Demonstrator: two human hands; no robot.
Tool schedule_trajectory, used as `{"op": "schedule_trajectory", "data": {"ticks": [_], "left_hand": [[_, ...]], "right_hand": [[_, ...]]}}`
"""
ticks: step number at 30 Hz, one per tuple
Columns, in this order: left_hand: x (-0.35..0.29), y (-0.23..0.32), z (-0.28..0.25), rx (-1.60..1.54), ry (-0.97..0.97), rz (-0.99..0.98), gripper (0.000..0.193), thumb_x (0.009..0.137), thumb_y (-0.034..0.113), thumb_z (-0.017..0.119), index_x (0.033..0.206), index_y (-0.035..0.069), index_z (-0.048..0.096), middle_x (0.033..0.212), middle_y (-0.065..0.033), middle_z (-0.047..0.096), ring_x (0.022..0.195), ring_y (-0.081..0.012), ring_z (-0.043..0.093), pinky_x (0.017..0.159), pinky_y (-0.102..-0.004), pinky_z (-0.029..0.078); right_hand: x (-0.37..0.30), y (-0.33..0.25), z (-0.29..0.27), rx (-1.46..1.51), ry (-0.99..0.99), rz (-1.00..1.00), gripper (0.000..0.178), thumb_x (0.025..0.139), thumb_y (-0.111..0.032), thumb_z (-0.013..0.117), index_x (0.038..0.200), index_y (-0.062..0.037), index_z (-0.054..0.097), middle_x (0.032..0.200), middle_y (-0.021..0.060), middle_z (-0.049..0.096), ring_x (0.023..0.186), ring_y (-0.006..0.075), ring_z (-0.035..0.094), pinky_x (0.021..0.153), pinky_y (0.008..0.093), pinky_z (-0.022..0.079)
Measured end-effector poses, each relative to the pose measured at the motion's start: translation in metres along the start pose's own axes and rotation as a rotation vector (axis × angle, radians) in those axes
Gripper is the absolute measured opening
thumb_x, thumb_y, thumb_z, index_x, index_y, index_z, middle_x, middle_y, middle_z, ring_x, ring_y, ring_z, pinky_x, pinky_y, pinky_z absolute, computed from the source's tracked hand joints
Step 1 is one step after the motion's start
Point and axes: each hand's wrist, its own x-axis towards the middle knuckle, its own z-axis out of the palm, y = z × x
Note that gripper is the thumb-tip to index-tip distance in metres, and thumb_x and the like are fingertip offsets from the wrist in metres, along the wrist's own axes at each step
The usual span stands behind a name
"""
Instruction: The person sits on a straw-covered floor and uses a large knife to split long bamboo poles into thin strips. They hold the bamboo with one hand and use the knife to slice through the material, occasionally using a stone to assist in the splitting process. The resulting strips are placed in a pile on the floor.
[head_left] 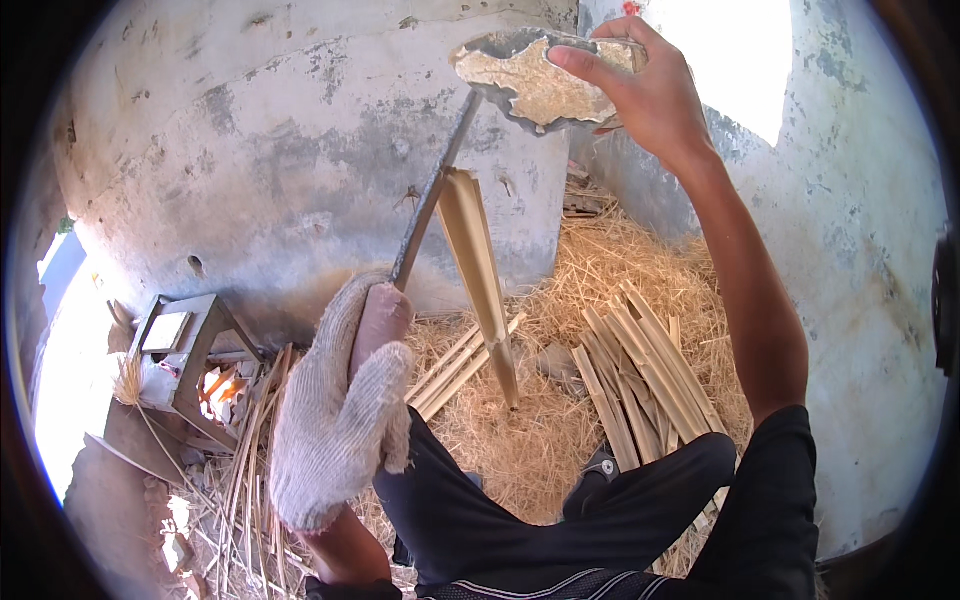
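My left hand [335,420], in a grey knitted glove, is wrapped round the handle of a long knife [432,190]. Its dark, narrow blade slants up and away to the right, lying across the top end of a split bamboo piece [475,250]. That piece stands tilted, its narrow lower end down at the straw. My bare right hand [655,95] grips a rough chunk [540,80] with a pale, worn face and a dark grey rim; whether stone or wood I cannot tell. The chunk is raised by the blade's far tip; whether they touch is unclear.
Split bamboo pieces [645,375] lie by my foot on straw [600,260], with more strips [460,365] left of the upright one. A small worn stool [190,340] and long thin strips [255,470] are at left. Weathered walls [300,150] stand close ahead and at right.
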Motion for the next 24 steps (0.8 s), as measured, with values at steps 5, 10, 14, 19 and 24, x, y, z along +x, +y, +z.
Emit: {"op": "schedule_trajectory", "data": {"ticks": [5, 10, 14, 19, 24], "left_hand": [[-0.002, 0.006, -0.004, -0.063, 0.021, -0.057, 0.058, 0.096, 0.029, 0.065, 0.143, 0.002, 0.047, 0.107, -0.01, 0.064, 0.064, -0.0102, 0.056, 0.058, -0.0251, 0.046], [0.006, 0.0, -0.013, -0.119, -0.002, -0.052, 0.06, 0.093, 0.028, 0.068, 0.144, 0.002, 0.047, 0.107, -0.0102, 0.064, 0.067, -0.012, 0.06, 0.061, -0.0261, 0.05], [0.006, -0.005, -0.008, 0.207, 0.029, 0.287, 0.061, 0.092, 0.027, 0.069, 0.144, 0.002, 0.047, 0.105, -0.014, 0.069, 0.068, -0.0222, 0.069, 0.069, -0.0327, 0.055], [0.018, -0.01, -0.005, 0.564, 0.291, 0.417, 0.056, 0.092, 0.029, 0.068, 0.139, 0.003, 0.051, 0.098, -0.0233, 0.071, 0.08, -0.037, 0.072, 0.071, -0.0408, 0.055], [0.008, 0.011, -0.01, 0.593, 0.313, 0.312, 0.045, 0.094, 0.031, 0.066, 0.129, 0.003, 0.059, 0.084, -0.0229, 0.07, 0.078, -0.0374, 0.072, 0.067, -0.0416, 0.053]], "right_hand": [[-0.005, -0.015, -0.004, -0.292, 0.005, -0.217, 0.068, 0.078, -0.06, 0.078, 0.12, -0.0081, 0.065, 0.119, 0.0167, 0.066, 0.116, 0.0324, 0.062, 0.1, 0.0484, 0.048], [-0.009, -0.049, -0.003, -0.144, -0.161, -0.064, 0.056, 0.075, -0.029, 0.088, 0.115, -0.0001, 0.061, 0.109, 0.0198, 0.068, 0.102, 0.0289, 0.066, 0.092, 0.0388, 0.05], [-0.014, -0.06, -0.004, -0.189, -0.086, -0.121, 0.053, 0.074, -0.024, 0.088, 0.115, -0.0041, 0.061, 0.109, 0.0193, 0.069, 0.105, 0.0307, 0.067, 0.09, 0.0395, 0.05], [-0.025, -0.077, -0.007, -0.226, -0.036, -0.143, 0.047, 0.075, -0.021, 0.087, 0.111, -0.0048, 0.061, 0.097, 0.0166, 0.071, 0.097, 0.0293, 0.069, 0.086, 0.0384, 0.052], [-0.013, -0.069, -0.011, 0.032, 0.284, -0.536, 0.037, 0.08, -0.017, 0.083, 0.105, -0.001, 0.06, 0.091, 0.014, 0.071, 0.09, 0.0212, 0.069, 0.081, 0.0335, 0.053]]}}
